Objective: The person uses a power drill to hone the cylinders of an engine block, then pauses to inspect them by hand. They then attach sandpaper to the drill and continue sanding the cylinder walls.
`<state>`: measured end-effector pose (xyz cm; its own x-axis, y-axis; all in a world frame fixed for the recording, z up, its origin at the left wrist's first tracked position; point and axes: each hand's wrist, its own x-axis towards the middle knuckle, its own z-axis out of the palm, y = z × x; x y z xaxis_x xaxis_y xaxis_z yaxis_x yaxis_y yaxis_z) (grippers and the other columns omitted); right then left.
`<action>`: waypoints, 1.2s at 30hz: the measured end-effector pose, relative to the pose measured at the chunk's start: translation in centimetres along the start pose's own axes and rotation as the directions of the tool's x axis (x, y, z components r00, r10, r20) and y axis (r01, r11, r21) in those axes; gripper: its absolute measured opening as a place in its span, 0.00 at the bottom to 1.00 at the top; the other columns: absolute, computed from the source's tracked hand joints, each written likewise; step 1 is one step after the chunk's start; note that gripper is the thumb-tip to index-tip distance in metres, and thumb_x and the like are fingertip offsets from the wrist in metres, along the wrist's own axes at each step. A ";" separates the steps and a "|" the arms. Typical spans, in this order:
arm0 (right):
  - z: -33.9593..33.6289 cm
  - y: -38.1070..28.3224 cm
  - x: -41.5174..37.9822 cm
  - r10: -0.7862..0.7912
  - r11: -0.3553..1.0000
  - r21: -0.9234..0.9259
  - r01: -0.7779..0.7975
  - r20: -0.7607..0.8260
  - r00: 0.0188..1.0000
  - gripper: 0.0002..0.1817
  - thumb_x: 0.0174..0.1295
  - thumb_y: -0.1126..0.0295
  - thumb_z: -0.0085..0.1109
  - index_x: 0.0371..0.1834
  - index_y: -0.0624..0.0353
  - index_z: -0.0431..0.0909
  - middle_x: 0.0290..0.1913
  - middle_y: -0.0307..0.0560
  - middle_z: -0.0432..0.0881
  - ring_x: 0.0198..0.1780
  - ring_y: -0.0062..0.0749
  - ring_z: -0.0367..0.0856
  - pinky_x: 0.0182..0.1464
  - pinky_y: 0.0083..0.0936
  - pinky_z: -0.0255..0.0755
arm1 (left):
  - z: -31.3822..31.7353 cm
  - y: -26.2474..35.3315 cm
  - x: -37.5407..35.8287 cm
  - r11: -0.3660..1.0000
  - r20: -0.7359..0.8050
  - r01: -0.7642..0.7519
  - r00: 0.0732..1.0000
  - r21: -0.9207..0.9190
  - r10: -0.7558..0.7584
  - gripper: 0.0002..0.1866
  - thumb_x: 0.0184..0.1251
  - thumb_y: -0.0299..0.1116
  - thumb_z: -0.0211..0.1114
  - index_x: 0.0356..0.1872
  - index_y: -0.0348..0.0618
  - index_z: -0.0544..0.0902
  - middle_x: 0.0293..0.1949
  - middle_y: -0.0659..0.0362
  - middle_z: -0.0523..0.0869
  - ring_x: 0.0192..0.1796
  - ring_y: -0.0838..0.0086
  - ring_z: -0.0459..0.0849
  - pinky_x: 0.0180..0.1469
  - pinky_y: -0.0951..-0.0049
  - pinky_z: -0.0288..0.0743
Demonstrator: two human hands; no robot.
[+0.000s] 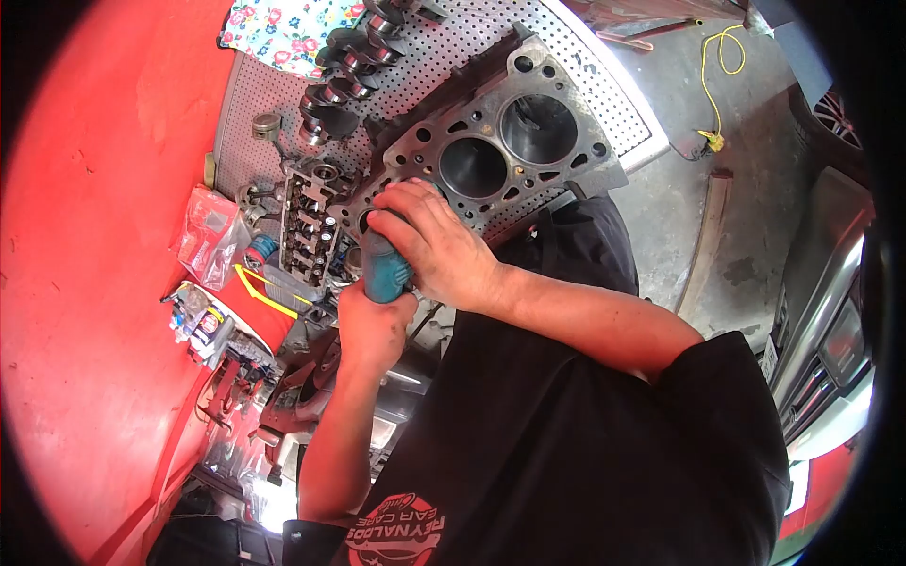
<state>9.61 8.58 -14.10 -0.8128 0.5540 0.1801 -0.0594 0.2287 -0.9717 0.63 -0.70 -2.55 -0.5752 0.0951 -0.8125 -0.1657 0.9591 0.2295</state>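
A teal-bodied power tool (382,274) is over the near-left end of an engine block (491,203). My left hand (370,328) is wrapped round its lower end. My right hand (439,241) lies over the tool's upper side, fingers curled across it near the block's flat face. The tool's working end is hidden by my hands and the block, so its exact kind does not show. Two large cylinder bores are visible to the right of my right hand. Left of the tool is a cylinder head (310,222) with its valve gear exposed.
A crankshaft (344,71) and a piston (268,125) lie on the perforated metal table (247,94), beside a floral cloth (288,36). Red plastic packaging (208,236) is by the red wall (85,236). A yellow cord (714,85) lies on the floor; a vehicle (830,330) stands right.
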 end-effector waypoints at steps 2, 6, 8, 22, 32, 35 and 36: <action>0.0 0.0 0.0 0.000 1.000 0.004 0.000 0.000 1.000 0.31 0.59 0.74 0.63 0.70 0.59 0.72 0.65 0.56 0.73 0.72 0.58 0.72 0.80 0.60 0.62 | 0.0 -0.1 0.0 1.000 -0.011 0.006 1.000 0.009 -0.006 0.08 0.54 0.27 0.66 0.31 0.31 0.83 0.22 0.59 0.83 0.26 0.76 0.80 0.32 0.69 0.74; 0.2 0.2 -0.2 -0.001 1.000 0.001 0.001 -0.008 1.000 0.33 0.58 0.73 0.63 0.71 0.59 0.71 0.65 0.56 0.72 0.72 0.58 0.72 0.80 0.60 0.61 | -0.1 -0.6 0.3 1.000 -0.012 0.002 1.000 0.031 -0.001 0.08 0.54 0.28 0.66 0.31 0.31 0.83 0.22 0.59 0.83 0.27 0.75 0.80 0.33 0.68 0.75; 0.2 0.0 -0.2 -0.001 1.000 0.011 0.001 -0.019 1.000 0.33 0.58 0.73 0.64 0.71 0.60 0.71 0.65 0.57 0.72 0.72 0.58 0.71 0.80 0.60 0.61 | -0.1 -0.5 0.2 1.000 -0.005 -0.019 1.000 0.010 0.019 0.08 0.54 0.28 0.66 0.31 0.31 0.83 0.23 0.58 0.83 0.27 0.75 0.81 0.33 0.68 0.75; 0.4 -4.1 0.0 -0.150 0.988 -0.047 0.148 -0.041 0.988 0.30 0.61 0.65 0.60 0.69 0.54 0.73 0.63 0.57 0.75 0.67 0.58 0.76 0.76 0.57 0.67 | -2.4 -0.4 -5.4 0.994 -0.047 -0.002 0.999 -0.107 -0.003 0.07 0.57 0.24 0.67 0.35 0.32 0.84 0.28 0.64 0.84 0.31 0.81 0.80 0.34 0.73 0.74; 0.2 -8.4 1.2 -0.234 0.972 -0.008 0.234 -0.030 0.972 0.28 0.58 0.67 0.64 0.65 0.45 0.78 0.61 0.54 0.76 0.62 0.53 0.79 0.69 0.54 0.75 | -4.9 0.9 -10.8 0.985 -0.109 -0.014 0.994 -0.172 -0.005 0.15 0.57 0.20 0.67 0.47 0.30 0.86 0.39 0.60 0.89 0.39 0.79 0.85 0.42 0.73 0.79; 0.1 -8.9 1.2 -0.234 0.972 -0.008 0.234 -0.041 0.971 0.28 0.57 0.67 0.65 0.65 0.45 0.77 0.60 0.54 0.76 0.62 0.53 0.78 0.68 0.54 0.76 | -4.7 1.8 -11.3 0.988 -0.132 -0.025 0.991 -0.150 0.005 0.18 0.57 0.19 0.67 0.51 0.30 0.86 0.42 0.59 0.89 0.43 0.77 0.87 0.46 0.73 0.80; 0.1 -9.0 1.2 -0.233 0.973 -0.006 0.233 -0.052 0.971 0.28 0.57 0.67 0.65 0.65 0.45 0.77 0.60 0.54 0.76 0.62 0.53 0.78 0.68 0.54 0.76 | -4.7 2.1 -11.4 0.991 -0.143 -0.031 0.990 -0.132 0.012 0.19 0.57 0.19 0.67 0.52 0.30 0.86 0.43 0.59 0.89 0.44 0.77 0.87 0.47 0.73 0.81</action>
<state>9.10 7.09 -5.16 -0.7455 0.5264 0.4089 -0.2433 0.3563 -0.9022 3.12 -1.02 9.74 -0.6858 0.0672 -0.7247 -0.2525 0.9119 0.3235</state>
